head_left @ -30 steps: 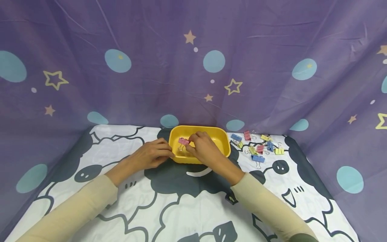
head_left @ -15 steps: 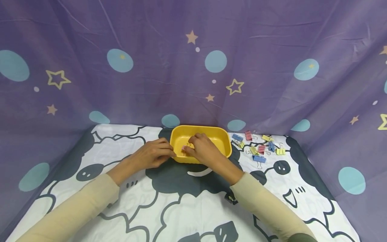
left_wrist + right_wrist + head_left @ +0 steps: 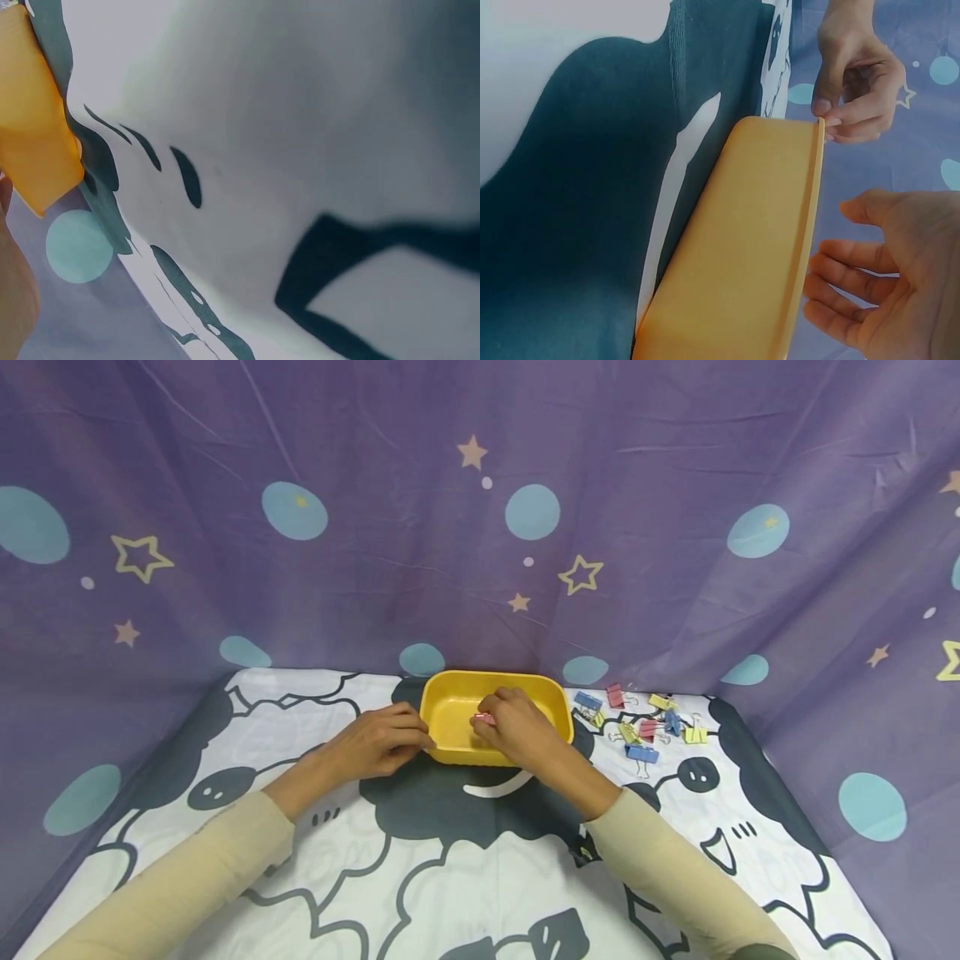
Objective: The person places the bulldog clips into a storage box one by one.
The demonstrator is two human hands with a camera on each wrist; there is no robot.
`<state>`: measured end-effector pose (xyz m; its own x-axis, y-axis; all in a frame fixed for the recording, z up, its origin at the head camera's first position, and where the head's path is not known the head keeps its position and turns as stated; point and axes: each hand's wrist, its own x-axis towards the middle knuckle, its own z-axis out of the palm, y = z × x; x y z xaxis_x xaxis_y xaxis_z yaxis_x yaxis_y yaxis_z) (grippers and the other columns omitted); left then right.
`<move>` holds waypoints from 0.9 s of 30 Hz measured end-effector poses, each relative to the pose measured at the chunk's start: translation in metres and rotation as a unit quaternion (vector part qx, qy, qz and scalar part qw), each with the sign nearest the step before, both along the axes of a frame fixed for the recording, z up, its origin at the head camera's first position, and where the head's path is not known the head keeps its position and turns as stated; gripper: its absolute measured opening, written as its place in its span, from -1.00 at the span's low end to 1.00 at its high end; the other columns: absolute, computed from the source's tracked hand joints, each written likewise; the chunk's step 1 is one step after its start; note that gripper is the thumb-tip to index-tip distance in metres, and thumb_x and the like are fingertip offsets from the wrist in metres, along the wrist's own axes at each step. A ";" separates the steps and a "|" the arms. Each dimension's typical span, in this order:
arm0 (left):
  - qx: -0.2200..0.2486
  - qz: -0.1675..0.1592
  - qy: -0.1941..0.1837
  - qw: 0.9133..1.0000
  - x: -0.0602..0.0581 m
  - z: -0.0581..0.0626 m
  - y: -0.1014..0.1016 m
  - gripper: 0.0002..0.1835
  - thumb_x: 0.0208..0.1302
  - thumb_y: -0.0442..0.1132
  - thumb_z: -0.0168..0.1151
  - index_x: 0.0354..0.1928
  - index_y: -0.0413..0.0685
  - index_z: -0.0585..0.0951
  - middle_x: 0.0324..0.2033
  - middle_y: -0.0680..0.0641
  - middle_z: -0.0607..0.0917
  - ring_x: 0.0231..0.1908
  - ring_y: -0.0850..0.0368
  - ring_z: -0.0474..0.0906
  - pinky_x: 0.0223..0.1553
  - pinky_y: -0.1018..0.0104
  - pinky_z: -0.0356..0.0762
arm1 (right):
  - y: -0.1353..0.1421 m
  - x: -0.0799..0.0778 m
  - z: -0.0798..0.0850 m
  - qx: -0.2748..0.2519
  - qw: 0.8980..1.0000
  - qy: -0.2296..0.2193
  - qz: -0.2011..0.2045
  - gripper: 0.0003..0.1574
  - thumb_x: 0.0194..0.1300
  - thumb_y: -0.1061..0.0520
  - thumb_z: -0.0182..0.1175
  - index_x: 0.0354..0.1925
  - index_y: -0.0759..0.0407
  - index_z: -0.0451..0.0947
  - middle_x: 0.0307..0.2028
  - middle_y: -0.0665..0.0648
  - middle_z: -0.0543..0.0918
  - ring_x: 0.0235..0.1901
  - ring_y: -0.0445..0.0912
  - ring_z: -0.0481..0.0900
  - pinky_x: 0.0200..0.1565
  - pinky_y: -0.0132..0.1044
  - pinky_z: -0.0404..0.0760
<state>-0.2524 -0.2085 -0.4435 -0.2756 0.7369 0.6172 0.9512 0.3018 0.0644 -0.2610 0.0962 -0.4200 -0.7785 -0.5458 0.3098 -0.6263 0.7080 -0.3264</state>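
Observation:
In the head view my left hand (image 3: 382,740) is at the left end of a yellow tray (image 3: 450,757). The right wrist view shows the left thumb and fingers (image 3: 855,132) pinching its rim. Over the middle of the tray is my right hand (image 3: 517,727), with a small pink binder clip (image 3: 485,718) showing at its fingertips. Seen from the right wrist, the right thumb stands apart from the loosely bent fingers (image 3: 855,281). No clip shows between them there; the tray wall hides the inside.
Several blue, red and yellow binder clips (image 3: 641,753) lie scattered on the cloth to the right of the tray. A black-and-white patterned cloth (image 3: 450,893) covers the table. A purple curtain (image 3: 420,527) rises close behind the tray.
The pink binder clip and my right hand have shifted right within the tray, from near its left end toward the middle. My left hand has stayed at the rim.

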 end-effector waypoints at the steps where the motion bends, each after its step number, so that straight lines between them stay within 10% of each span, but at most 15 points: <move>1: -0.002 0.001 -0.001 1.000 0.000 0.000 0.000 -0.67 0.19 -0.52 0.58 -0.09 0.03 0.88 -0.14 0.06 0.87 -0.08 0.11 0.70 -0.06 0.20 0.77 | 0.002 -0.001 -0.002 0.001 1.000 0.001 -0.003 -0.53 0.65 -0.10 0.32 0.08 0.29 0.80 0.00 0.24 0.80 0.03 0.16 0.66 0.23 0.01 0.73; 27: -0.015 0.007 0.005 1.000 0.002 0.002 0.002 -0.67 0.19 -0.54 0.57 -0.09 0.01 0.86 -0.13 0.05 0.84 -0.08 0.11 0.68 -0.06 0.19 0.76 | 0.053 0.028 0.039 -0.009 0.998 -0.026 -0.065 -0.54 0.61 0.03 0.40 0.20 0.40 0.75 0.16 0.35 0.80 0.20 0.26 0.66 0.32 0.17 0.71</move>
<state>-0.2504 -0.2063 -0.4414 -0.2801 0.7513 0.5976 0.9473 0.3169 0.0455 -0.2329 0.1487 -0.3812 -0.8574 -0.4343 0.2762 -0.5119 0.7753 -0.3700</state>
